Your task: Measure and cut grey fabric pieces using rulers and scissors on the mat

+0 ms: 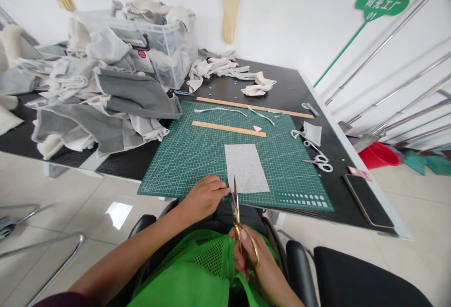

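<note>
My right hand [252, 255] is wrapped round the gold handles of a pair of scissors [238, 217]. The blades point up and stand slightly apart, by the lower left corner of a light grey rectangular piece of cloth [246, 168]. My left hand [207, 196] is closed in a pinch at that same corner, its fingertips beside the blades. What lies between those fingers is too small to make out. The cloth rests flat on a green cutting mat [197, 156] at the table's front edge.
Wooden rulers [229, 129] and thin cloth strips [221, 109] lie on the mat's far part. White-handled scissors [322, 162] and a phone [368, 200] are at the right. Grey cloth pieces [137, 95] are heaped at the left, by a full clear plastic box [172, 58].
</note>
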`<act>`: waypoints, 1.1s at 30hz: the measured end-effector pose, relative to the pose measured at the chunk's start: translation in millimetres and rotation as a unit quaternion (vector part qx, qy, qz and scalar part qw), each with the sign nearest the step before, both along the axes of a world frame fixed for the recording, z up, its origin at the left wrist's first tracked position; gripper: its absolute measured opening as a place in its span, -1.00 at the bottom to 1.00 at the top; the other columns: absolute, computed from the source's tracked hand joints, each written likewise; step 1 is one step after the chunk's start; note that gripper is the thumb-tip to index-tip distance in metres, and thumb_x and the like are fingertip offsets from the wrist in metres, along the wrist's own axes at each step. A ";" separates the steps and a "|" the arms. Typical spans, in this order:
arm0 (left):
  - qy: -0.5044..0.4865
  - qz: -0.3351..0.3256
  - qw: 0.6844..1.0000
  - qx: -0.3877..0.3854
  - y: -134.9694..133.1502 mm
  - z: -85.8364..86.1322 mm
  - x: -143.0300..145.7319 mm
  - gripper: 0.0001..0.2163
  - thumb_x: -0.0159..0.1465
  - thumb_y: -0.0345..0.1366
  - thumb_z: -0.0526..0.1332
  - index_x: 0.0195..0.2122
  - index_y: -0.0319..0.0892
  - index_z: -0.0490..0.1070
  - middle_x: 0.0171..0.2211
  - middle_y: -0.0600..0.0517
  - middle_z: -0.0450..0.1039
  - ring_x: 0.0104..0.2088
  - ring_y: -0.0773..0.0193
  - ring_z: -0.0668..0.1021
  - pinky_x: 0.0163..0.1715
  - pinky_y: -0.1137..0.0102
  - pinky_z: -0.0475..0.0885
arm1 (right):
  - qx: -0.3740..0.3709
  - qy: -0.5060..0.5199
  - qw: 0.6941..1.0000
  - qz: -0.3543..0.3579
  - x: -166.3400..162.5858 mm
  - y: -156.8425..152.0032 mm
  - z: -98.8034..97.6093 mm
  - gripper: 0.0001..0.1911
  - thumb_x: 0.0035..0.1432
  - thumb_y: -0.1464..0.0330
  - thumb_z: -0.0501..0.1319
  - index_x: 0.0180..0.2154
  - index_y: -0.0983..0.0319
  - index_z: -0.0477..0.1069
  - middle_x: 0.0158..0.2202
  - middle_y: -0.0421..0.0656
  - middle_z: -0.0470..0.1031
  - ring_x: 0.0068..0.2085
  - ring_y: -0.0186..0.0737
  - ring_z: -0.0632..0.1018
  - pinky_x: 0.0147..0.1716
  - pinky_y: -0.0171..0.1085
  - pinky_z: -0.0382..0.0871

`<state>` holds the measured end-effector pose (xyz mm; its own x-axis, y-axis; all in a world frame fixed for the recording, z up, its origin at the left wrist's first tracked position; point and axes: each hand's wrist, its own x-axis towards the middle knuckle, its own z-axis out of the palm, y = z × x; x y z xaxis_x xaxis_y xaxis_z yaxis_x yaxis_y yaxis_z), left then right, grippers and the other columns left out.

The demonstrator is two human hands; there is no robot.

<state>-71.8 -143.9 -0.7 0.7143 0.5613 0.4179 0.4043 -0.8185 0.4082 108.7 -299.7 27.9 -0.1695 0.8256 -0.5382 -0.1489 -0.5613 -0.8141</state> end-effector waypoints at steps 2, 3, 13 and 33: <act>0.005 0.003 1.000 0.024 -2.5 -3.8 -1.3 -0.76 0.40 -0.45 0.10 -0.02 -0.18 0.52 -0.18 -0.06 0.55 -0.14 0.19 0.49 -0.09 0.24 0.45 | 0.001 0.000 1.000 -0.010 -2.3 1.1 -1.0 -0.48 0.29 -0.14 0.09 -0.12 0.19 0.32 -0.54 -0.32 0.26 -0.57 -0.37 0.29 -0.61 -0.38 0.14; 0.005 0.004 0.999 0.032 -3.2 -5.2 -1.6 -0.76 0.40 -0.44 0.10 -0.02 -0.18 0.52 -0.17 -0.06 0.55 -0.14 0.18 0.49 -0.10 0.24 0.45 | 0.003 -0.002 1.000 -0.016 -3.1 1.2 -1.9 -0.49 0.29 -0.13 0.10 -0.13 0.19 0.32 -0.54 -0.32 0.26 -0.57 -0.37 0.29 -0.61 -0.38 0.13; 0.024 0.020 0.996 0.086 -6.0 -7.1 -2.0 -0.77 0.40 -0.42 0.14 0.04 -0.20 0.47 -0.16 -0.05 0.55 -0.14 0.17 0.52 -0.12 0.24 0.46 | 0.000 0.007 0.999 -0.041 -3.9 -1.0 -10.3 -0.50 0.31 -0.10 0.11 -0.11 0.22 0.34 -0.55 -0.33 0.24 -0.59 -0.40 0.25 -0.62 -0.38 0.05; 0.023 0.009 0.995 0.097 -6.5 -10.1 -2.0 -0.76 0.40 -0.43 0.11 0.02 -0.16 0.50 -0.17 -0.04 0.57 -0.11 0.16 0.53 -0.10 0.22 0.48 | 0.005 -0.006 0.999 -0.032 -3.9 2.5 -7.2 -0.49 0.28 -0.11 0.14 -0.16 0.23 0.33 -0.57 -0.36 0.20 -0.63 -0.44 0.22 -0.65 -0.39 0.02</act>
<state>-73.8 -150.4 -10.8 0.7253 0.4860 0.4876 0.4343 -0.8726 0.2237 104.7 -297.1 20.6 -0.1098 0.8401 -0.5312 -0.1744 -0.5424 -0.8218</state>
